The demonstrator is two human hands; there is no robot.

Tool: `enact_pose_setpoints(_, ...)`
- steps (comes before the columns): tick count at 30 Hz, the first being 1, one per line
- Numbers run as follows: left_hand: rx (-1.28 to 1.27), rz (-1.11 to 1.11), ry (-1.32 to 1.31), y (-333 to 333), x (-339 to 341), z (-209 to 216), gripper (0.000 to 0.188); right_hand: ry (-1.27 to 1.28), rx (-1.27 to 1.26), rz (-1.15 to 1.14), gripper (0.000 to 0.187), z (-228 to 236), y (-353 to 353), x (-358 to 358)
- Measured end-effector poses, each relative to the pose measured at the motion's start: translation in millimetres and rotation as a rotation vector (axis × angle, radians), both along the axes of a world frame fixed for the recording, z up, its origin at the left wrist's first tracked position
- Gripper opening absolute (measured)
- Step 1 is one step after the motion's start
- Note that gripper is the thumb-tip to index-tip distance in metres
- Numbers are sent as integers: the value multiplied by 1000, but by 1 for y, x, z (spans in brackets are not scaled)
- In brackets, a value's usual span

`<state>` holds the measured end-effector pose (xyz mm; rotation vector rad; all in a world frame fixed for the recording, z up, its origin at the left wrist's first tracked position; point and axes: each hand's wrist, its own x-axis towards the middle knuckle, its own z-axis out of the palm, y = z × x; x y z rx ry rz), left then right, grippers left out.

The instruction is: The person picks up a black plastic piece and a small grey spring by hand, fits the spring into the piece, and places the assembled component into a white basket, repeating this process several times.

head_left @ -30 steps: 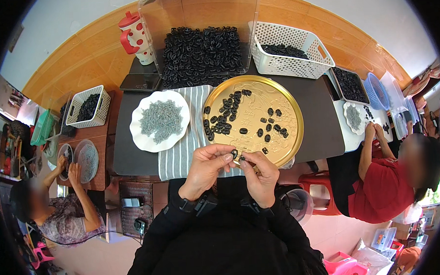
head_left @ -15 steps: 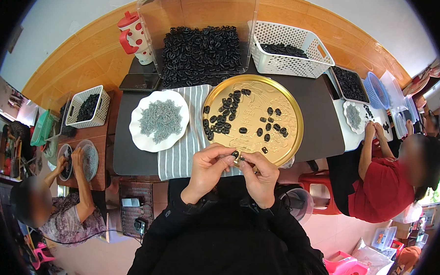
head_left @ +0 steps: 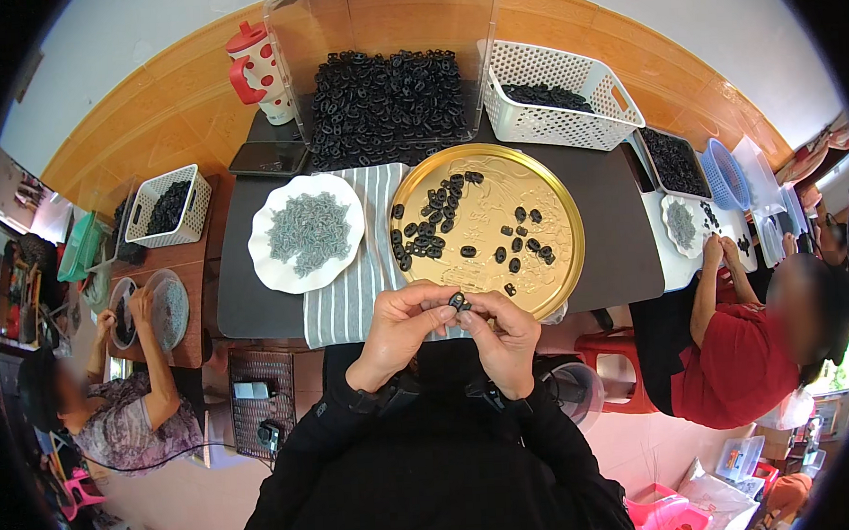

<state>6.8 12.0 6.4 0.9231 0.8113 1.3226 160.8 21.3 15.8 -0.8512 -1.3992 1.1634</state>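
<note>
Just over the near rim of the round gold tray (head_left: 546,179), my two hands meet fingertip to fingertip. My left hand (head_left: 401,328) pinches a small black plastic part (head_left: 457,300) between thumb and fingers. From the other side, the thumb and fingers of my right hand (head_left: 504,342) close on the same part. Black oval pieces (head_left: 432,229) lie scattered on the tray, thicker toward its left side. To the left, a white scalloped plate (head_left: 261,244) holds a heap of thin grey screw-like pieces (head_left: 309,232).
A striped cloth (head_left: 337,311) lies under plate and tray. Behind stand a clear bin (head_left: 482,73) of black pieces, a white basket (head_left: 570,126), a dotted tumbler (head_left: 263,78) and a dark phone (head_left: 266,158). Co-workers sit left (head_left: 132,410) and right (head_left: 741,346).
My fingertips have drawn together; the black bits held a little apart now meet as one part between both hands. The left co-worker's hands have shifted over their bowls.
</note>
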Motion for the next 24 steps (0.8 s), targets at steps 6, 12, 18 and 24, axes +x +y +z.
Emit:
enact_pose_setpoints(6, -36, -18, -37, -1, -1, 1, 22, 193, -209, 68, 14, 0, -1, 1)
enact_pose_setpoints(12, -39, -63, -74, -1, -3, -2, 22, 127, -81, 67, 15, -7, 3, 7)
enact_pose_setpoints(18, -38, -92, 1, -1, -7, 1, 22, 75, -3, 99, 14, -8, 5, 10)
enact_pose_setpoints(24, -21, -134, -5, 0, -8, 1, 24, 61, 10, 121, 12, -5, 5, 10)
